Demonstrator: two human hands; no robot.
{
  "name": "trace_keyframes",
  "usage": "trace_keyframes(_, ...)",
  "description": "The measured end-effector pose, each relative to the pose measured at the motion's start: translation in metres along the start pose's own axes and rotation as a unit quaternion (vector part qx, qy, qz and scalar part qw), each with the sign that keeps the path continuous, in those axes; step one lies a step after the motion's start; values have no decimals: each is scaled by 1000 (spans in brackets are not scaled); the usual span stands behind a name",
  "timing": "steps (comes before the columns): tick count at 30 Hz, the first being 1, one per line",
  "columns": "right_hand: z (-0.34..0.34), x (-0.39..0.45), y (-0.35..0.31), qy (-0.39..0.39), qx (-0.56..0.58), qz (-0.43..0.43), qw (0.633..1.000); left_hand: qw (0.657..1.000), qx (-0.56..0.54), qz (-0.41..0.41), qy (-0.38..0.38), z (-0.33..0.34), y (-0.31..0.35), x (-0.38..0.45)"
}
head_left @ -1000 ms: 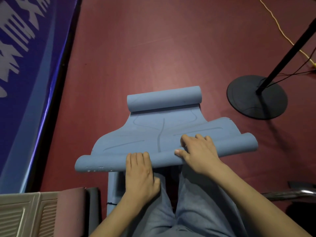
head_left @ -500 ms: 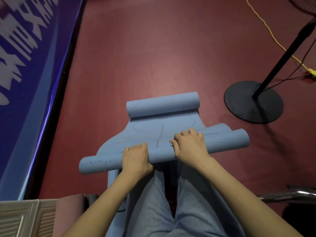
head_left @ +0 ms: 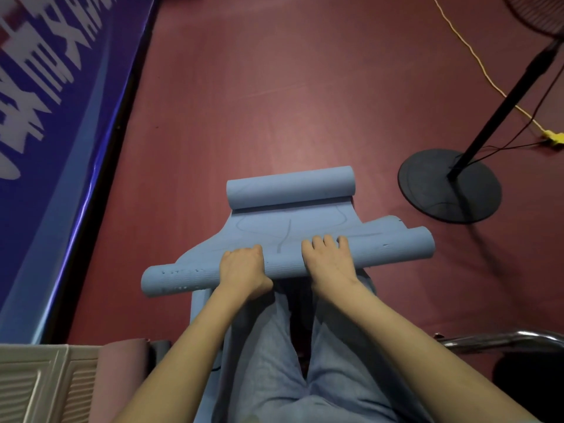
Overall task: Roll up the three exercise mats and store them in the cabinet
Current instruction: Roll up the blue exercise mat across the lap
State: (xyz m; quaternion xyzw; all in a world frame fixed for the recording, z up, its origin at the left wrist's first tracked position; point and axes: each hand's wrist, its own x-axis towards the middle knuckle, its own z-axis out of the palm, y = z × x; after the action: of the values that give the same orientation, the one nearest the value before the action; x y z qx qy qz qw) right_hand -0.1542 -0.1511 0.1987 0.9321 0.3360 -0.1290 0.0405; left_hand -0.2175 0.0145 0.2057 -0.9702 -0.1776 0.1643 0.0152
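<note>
A light blue exercise mat (head_left: 293, 232) lies on the dark red floor ahead of my knees. Its near end is wound into a long roll (head_left: 393, 250) lying crosswise, and its far end curls into a shorter roll (head_left: 290, 187). My left hand (head_left: 242, 270) presses on the near roll left of centre, fingers curled over its top. My right hand (head_left: 331, 259) grips the same roll right of centre, fingertips over the far side. A dark red rolled mat (head_left: 120, 380) stands at the lower left, beside a white slatted cabinet (head_left: 33, 386).
A blue banner with white lettering (head_left: 45, 117) runs along the left. A black fan stand with a round base (head_left: 450, 186) and slanted pole is at the right, with a yellow cable (head_left: 476, 56) behind it. A chrome tube (head_left: 503, 341) juts in at lower right.
Both hands have pushed the near roll forward, away from my knees. The roll has grown thicker and the flat stretch between the two rolls has shortened.
</note>
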Motion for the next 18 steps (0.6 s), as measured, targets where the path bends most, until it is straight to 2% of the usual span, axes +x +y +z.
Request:
trace_keyframes(6, -6, -5, 6, -4, -8, -20, 1000, 1000, -15, 0, 5, -3, -1, -18)
trace_keyframes(12, -9, -38, -1, -31, -20, -50, 998, 998, -9, 5, 64, 9, 1, -57)
trace_keyframes(18, 5, -68, -6, -61, -18, -68, 996, 992, -49, 25, 113, 54, 5, -97)
